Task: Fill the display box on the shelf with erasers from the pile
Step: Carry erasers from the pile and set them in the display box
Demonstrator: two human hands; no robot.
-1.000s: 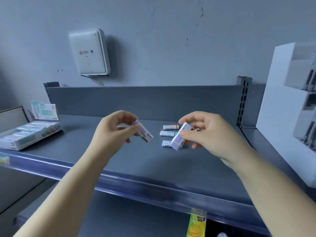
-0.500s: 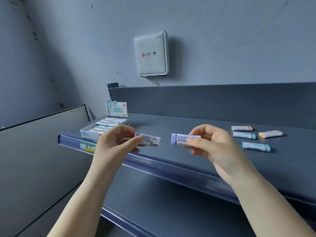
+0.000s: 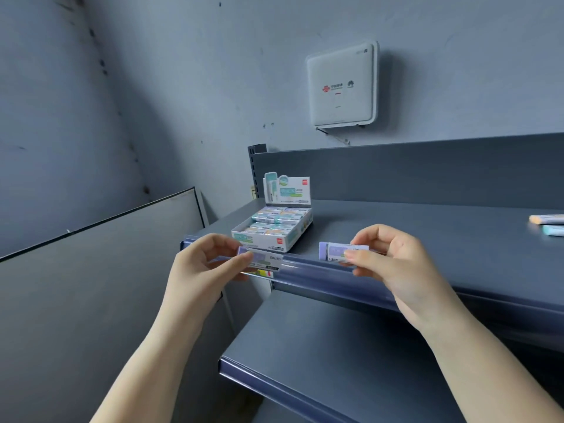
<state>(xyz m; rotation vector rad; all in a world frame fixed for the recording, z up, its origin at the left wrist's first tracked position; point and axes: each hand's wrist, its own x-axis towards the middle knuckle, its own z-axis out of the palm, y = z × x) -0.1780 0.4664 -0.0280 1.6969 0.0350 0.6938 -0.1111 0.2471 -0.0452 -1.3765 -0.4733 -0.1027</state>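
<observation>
Both hands loaded here! The left hand (image 3: 203, 265) pinches one eraser (image 3: 265, 261), long axis level and crosswise; the right hand (image 3: 393, 264) pinches a second eraser (image 3: 343, 251) the same way. The display box (image 3: 268, 239) sits on the shelf (image 3: 427, 239) just beyond the left grip, so that hand looks nearer. Free slots inside are hard to make out; the pile (image 3: 549, 224) is cut off at right.

display box (image 3: 276, 230) on shelf (image 3: 396, 221) left end, loose erasers (image 3: 547, 224) far right, hand-held erasers (image 3: 343, 251) before it
</observation>
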